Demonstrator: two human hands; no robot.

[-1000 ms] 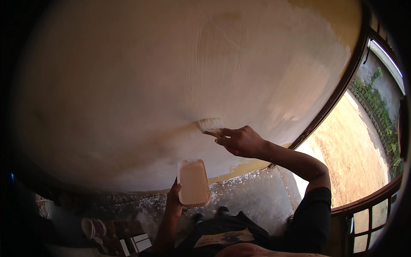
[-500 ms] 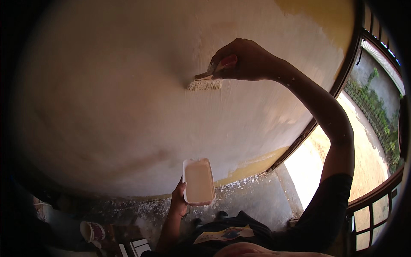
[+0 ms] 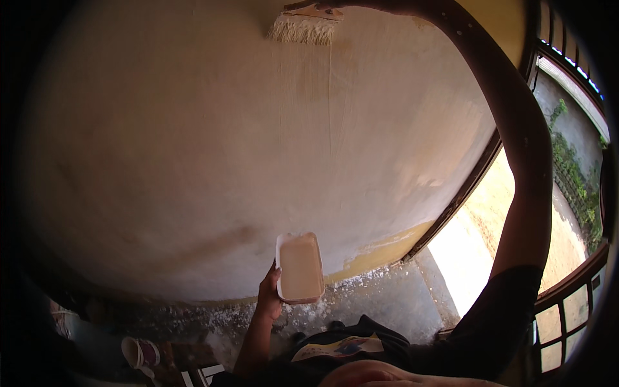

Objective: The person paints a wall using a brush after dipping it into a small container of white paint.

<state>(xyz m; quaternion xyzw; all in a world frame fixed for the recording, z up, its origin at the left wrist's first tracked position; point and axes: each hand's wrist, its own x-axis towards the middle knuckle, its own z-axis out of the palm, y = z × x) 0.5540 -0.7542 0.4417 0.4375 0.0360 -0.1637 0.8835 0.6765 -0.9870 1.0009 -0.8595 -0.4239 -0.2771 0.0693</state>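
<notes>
My left hand (image 3: 269, 289) holds a shallow rectangular plastic container (image 3: 300, 269) of pale, cream-coloured paint, low in front of the wall (image 3: 180, 135). High on that wall, my right hand (image 3: 371, 6) grips a wide paintbrush (image 3: 304, 29) with paint-loaded bristles; the hand is partly cut by the top of the picture. Wet vertical streaks run below the bristles over a whitish coat. Yellow shows along the wall's lower right and upper right edges. Pale specks dot my right forearm.
A dark-framed doorway (image 3: 461, 216) at the right opens onto sunlit ground, plants and an outside wall, with a barred gate (image 3: 561, 329) below. The concrete floor (image 3: 422, 303) has white splatters. A white bucket (image 3: 140, 352) stands at lower left beside dark flat items.
My right hand and brush have moved from low on the wall up to near the top. My left hand and the container have shifted slightly right and up.
</notes>
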